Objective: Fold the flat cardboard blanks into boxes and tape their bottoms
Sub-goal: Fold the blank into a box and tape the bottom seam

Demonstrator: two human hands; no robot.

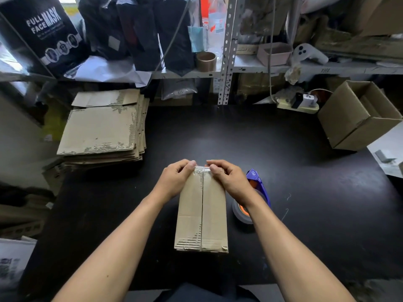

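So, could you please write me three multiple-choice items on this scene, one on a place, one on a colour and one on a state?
1. Where is the stack of flat cardboard?
A. Far left of the table
B. Inside the open box
C. Under the hands

2. What colour is the tape dispenser's frame?
A. Green
B. Blue
C. Yellow

3. How is the box under the hands?
A. Flaps closed, seam up
B. Crushed flat
C. Flaps standing open

Answers: 1 A, it lies far left on the table. 2 B, blue shows beside the right hand. 3 A, the left hand and right hand press tape at its far edge.
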